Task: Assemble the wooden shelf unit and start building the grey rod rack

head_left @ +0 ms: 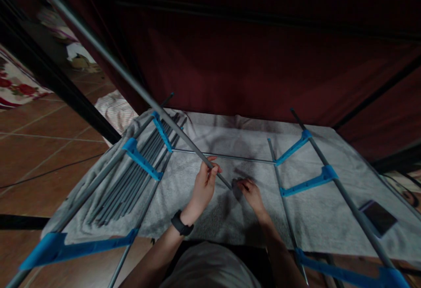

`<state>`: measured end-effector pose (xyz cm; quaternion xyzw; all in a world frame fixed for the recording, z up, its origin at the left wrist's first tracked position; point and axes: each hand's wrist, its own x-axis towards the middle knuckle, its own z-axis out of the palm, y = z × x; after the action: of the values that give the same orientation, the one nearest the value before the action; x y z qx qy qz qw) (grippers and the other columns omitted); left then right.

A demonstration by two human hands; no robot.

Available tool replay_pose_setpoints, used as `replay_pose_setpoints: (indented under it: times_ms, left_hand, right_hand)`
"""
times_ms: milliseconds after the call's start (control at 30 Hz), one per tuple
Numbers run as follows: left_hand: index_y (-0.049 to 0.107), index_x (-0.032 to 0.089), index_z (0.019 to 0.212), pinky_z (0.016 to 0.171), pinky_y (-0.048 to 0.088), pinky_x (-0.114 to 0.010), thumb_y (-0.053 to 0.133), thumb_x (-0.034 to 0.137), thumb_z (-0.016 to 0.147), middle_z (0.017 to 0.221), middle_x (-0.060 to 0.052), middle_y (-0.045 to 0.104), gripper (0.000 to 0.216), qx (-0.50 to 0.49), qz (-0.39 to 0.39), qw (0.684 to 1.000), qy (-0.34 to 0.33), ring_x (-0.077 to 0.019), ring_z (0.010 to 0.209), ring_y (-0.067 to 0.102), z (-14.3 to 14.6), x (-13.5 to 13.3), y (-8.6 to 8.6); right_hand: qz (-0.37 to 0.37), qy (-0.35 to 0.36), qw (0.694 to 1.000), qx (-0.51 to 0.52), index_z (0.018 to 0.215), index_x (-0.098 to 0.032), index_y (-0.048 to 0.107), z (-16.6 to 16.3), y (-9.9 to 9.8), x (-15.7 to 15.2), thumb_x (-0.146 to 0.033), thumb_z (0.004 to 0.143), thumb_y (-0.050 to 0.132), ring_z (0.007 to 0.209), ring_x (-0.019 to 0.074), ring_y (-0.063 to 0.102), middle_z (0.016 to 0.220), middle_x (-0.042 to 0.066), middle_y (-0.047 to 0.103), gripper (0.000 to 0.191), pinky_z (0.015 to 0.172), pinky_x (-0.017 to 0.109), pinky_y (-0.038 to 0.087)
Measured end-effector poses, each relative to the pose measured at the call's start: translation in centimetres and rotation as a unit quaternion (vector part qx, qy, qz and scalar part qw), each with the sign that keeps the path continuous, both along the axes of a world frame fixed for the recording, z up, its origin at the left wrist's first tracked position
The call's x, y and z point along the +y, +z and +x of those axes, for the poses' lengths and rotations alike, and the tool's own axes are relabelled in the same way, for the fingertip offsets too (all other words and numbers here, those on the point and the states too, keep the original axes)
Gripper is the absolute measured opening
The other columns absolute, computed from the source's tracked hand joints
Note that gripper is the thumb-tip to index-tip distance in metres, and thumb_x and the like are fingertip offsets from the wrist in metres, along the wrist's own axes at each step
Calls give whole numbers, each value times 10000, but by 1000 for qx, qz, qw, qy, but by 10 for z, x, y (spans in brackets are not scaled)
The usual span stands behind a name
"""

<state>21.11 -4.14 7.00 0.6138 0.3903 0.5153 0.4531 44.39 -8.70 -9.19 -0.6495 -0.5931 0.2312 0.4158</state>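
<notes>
My left hand (pixel 202 187), with a dark band on its wrist, is closed around a long grey tube (pixel 138 86) near its lower end. The tube slants up to the far left, out past the top corner. At its lower end my right hand (pixel 251 193) pinches a small dark grey piece (pixel 235 185). I cannot tell whether that piece is seated on the tube or only touching it. Around my hands stands a frame of grey tubes and blue plastic brackets, with one bracket (pixel 141 160) on the left and another (pixel 309 181) on the right. A thin crossbar (pixel 243 158) joins the two sides.
A grey blanket (pixel 243 134) covers the work surface. Several loose grey tubes (pixel 131 187) lie side by side on its left. A phone (pixel 378 217) rests on the right. Behind hangs a dark red curtain (pixel 250 73); tiled floor (pixel 75 147) shows at left.
</notes>
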Motion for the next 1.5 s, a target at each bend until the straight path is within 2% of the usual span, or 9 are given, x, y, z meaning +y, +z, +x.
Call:
replay_pose_setpoints:
  times_ms: [200, 533, 867, 1167, 1500]
  left_hand:
    - [539, 235, 1309, 823, 530, -310, 497, 457, 1074, 937, -18, 662, 326, 45, 7, 999, -9, -185, 894, 670, -3, -2, 1]
    - [531, 230, 1312, 839, 521, -323, 475, 325, 1068, 978, -37, 684, 268, 91, 26, 995, -38, -195, 915, 676, 3, -1, -10]
    - [534, 219, 1331, 870, 552, -353, 464, 301, 1057, 992, -53, 702, 294, 102, -14, 991, -89, -211, 925, 699, 9, -11, -37]
    - [581, 217, 1276, 796, 541, -323, 445, 320, 1065, 919, -27, 652, 271, 133, 33, 991, -7, -186, 831, 650, -12, 4, -26]
    - [664, 202, 1223, 966, 562, -418, 476, 262, 1039, 1074, -99, 726, 270, 189, 104, 975, 53, -250, 1041, 697, -44, 22, -56]
  right_hand:
    - [2, -5, 1000, -1, 934, -256, 810, -1, 1, 0, -328, 961, 606, 968, 264, 717, 979, 82, 799, 218, 908, 414, 558]
    - [-3, -9, 1000, 9, 917, -261, 802, -3, 6, -1, -329, 959, 598, 941, 266, 718, 959, 85, 794, 219, 896, 424, 562]
    - [14, -9, 1000, 4, 853, -251, 793, -3, 10, -1, -345, 958, 585, 887, 247, 699, 886, 74, 769, 251, 847, 381, 558]
    - [11, -17, 1000, 18, 898, -240, 803, -5, 12, -1, -422, 961, 594, 910, 270, 706, 918, 90, 782, 284, 853, 405, 560]
    - [-1, -11, 999, 41, 906, -265, 818, -4, 16, -3, -335, 918, 601, 927, 284, 711, 936, 81, 791, 228, 858, 420, 567]
